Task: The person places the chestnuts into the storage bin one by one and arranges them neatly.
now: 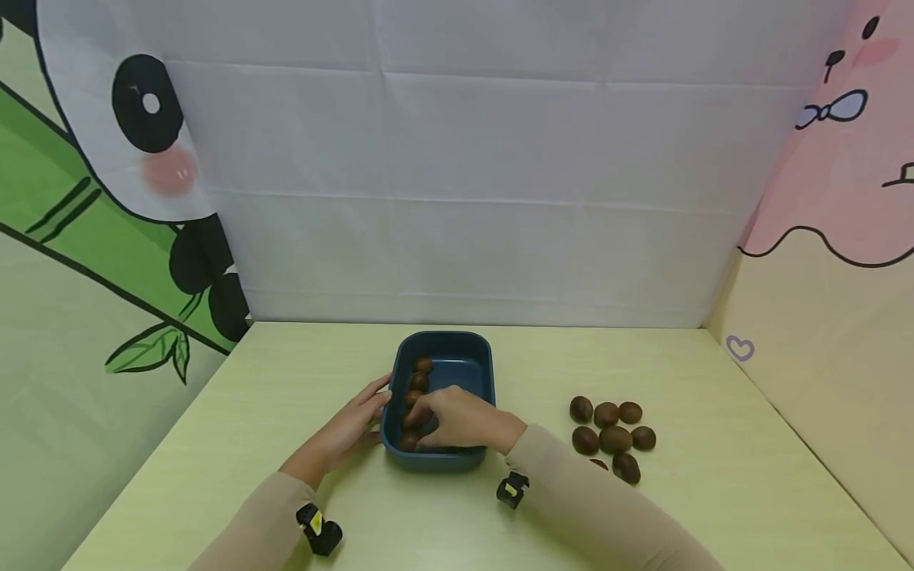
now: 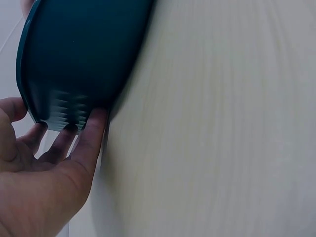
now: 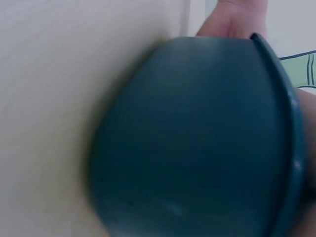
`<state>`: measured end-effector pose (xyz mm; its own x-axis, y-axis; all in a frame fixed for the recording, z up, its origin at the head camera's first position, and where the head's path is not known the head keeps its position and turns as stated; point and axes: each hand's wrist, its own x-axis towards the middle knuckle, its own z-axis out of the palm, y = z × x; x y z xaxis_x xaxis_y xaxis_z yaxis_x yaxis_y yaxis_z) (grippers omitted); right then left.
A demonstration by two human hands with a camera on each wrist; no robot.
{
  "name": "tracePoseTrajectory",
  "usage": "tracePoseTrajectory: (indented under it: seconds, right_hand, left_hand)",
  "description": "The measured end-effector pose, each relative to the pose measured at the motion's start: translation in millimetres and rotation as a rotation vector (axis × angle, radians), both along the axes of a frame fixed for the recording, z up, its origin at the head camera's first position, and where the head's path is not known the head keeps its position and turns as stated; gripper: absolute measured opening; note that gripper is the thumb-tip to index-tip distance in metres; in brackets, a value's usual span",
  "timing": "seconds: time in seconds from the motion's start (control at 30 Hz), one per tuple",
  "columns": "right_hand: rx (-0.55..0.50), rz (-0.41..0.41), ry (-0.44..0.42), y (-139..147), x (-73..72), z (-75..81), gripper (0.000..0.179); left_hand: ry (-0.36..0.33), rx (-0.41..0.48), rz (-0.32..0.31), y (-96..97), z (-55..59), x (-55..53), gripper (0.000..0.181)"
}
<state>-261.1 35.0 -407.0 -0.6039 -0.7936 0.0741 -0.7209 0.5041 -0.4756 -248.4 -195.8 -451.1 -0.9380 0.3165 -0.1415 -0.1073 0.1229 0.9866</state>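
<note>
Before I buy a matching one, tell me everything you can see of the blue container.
The container is dark blue, a rounded-corner rectangle with an open top, smooth walls and a thin rim; it looks like plastic. It stands upright on the table, its longer sides running away from the person. Brown, nut-like balls line its left side inside, while bare floor shows toward the far right. The person's left grip touches its left outer wall; the right grip is inside, hiding part of it.
</note>
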Motion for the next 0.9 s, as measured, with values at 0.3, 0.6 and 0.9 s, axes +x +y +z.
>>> tracePoseTrajectory:
  seconds: [0.3, 0.6, 0.9]
  right_hand:
    - [-0.031, -0.035, -0.036, 28.3, -0.3, 21.4, 0.03]
    - [-0.072, -0.105, -0.03, 71.8, -6.6, 36.8, 0.03]
    - [-0.039, -0.237, -0.039, 133.2, -17.1, 37.8, 0.029]
  left_hand:
    - [0.009, 0.003, -0.017, -2.4, -1.2, -0.6, 0.062]
    - [0.012, 0.0, -0.016, -0.6, -0.2, 1.8, 0.062]
    - [0.013, 0.033, -0.036, -1.5, -1.6, 0.5, 0.06]
